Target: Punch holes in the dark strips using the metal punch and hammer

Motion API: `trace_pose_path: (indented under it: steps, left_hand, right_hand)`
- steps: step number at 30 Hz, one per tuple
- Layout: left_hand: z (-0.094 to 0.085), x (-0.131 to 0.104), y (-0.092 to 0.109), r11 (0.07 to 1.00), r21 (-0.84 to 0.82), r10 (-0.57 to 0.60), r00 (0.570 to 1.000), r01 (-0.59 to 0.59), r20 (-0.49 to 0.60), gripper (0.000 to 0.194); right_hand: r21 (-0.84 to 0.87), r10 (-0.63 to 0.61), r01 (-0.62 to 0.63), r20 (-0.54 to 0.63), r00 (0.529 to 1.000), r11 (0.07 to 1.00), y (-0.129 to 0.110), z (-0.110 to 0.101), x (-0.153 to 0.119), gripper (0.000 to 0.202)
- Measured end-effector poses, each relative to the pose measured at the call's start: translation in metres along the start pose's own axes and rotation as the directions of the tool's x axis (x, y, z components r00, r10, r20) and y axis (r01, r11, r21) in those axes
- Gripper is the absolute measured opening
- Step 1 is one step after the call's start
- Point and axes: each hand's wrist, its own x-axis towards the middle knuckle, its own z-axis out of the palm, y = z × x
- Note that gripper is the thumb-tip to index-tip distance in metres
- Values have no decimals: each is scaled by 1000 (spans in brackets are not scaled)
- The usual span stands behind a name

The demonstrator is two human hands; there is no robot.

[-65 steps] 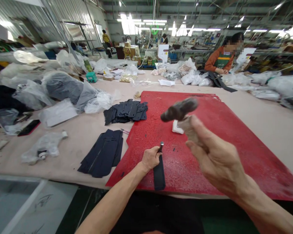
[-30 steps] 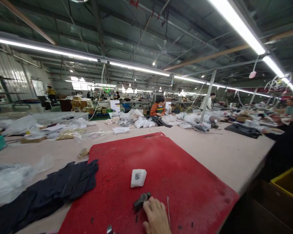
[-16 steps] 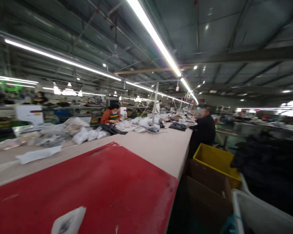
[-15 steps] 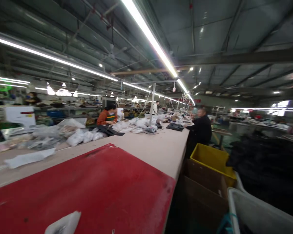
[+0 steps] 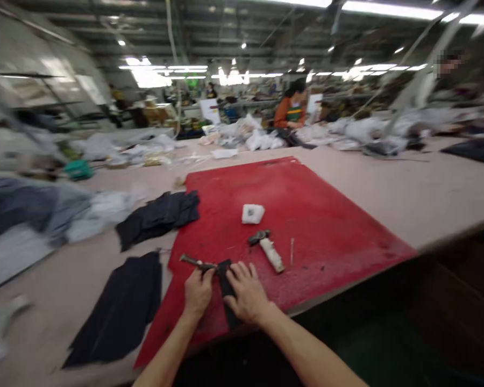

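My left hand (image 5: 198, 290) is closed, thumb and fingers pinching a slim dark metal rod-like tool (image 5: 191, 260) that points out to the left. Its exact kind is too blurred to tell. Flat on a narrow strip of black fabric (image 5: 225, 269) lies my right hand (image 5: 248, 293), fingers stretched out. The strip rests on a red mat (image 5: 234, 185) near the table's front edge. Just beyond my right hand lies a hammer (image 5: 271, 255) with a white-wrapped handle. A small white packet (image 5: 253, 214) and a thin pale stick (image 5: 292, 251) are also on the mat.
Dark fabric pieces (image 5: 119, 309) and a folded dark stack (image 5: 159, 215) lie left of the mat. Plastic bags (image 5: 262, 137) line the table's far side. A person in an orange top (image 5: 290, 110) sits across, and a pole (image 5: 423, 80) rises at right.
The view has swung left and down, away from the aisle and bins. Both my hands, the hammer and the dark fabric have come into sight.
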Motion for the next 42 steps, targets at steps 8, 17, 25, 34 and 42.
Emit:
trace_pose_path:
  steps: [8, 17, 25, 34, 42]
  left_hand:
    - [17, -18, -56, 982, -137, -131, 991, 126, -22, 20]
    - [16, -9, -50, 973, -206, -115, 991, 101, -61, 17]
    - [17, 3, -65, 969, -205, -144, 989, 136, -24, 17]
    - [19, 14, -59, 956, -269, -117, 993, 119, 24, 17]
    - [25, 22, -56, 930, -349, -76, 989, 115, 124, 17]
  right_hand:
    - [-103, -33, 33, 0, 999, 994, 17, 14, -2, 62]
    - [-154, -28, 25, -17, 999, 988, 17, 23, 34, 56]
    - [-92, -110, 116, 70, 992, 989, 31, -3, 9, 67]
    - [-157, -47, 62, 94, 994, 986, 31, 11, 23, 63]
    - [-71, -35, 36, 12, 999, 997, 37, 10, 40, 60]
